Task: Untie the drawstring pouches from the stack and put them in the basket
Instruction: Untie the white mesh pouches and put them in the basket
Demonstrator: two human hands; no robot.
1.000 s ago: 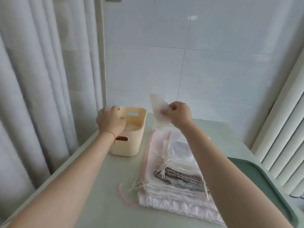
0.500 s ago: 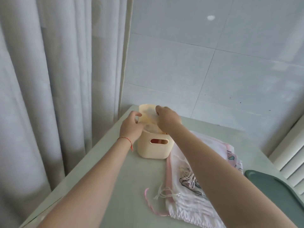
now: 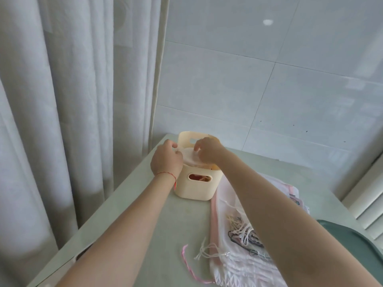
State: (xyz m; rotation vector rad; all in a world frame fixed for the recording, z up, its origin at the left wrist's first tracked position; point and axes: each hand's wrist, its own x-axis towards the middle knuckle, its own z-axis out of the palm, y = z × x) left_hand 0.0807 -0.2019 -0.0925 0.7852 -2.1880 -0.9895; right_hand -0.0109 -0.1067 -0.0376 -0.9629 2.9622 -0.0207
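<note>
From the head view, everything gathers around the small cream plastic basket with cut-out handles (image 3: 194, 183), which stands on the pale green desk (image 3: 128, 220) near its far left corner. Lying flat across the basket's open top is a thin, translucent white drawstring pouch (image 3: 189, 155), its long axis running roughly left to right between the two hands. The left hand (image 3: 166, 161) is at the basket's left rim, fingers curled, its grip apparently pinching the pouch's left edge. The right hand (image 3: 207, 150) hovers over the right half of the pouch, fingertips bent down onto it; whether that grip pinches or only presses I cannot tell. Both hands are equally close to the pouch, which sits directly beneath them, so the coming move is most likely straight down into the basket. Something orange-red shows through the basket's front handle slot. To the right of the basket lies the flat stack of white and pink drawstring pouches (image 3: 234, 253), cords trailing toward the viewer, partly under the right forearm. A dark green tray (image 3: 352, 245) sits beyond the stack.
</note>
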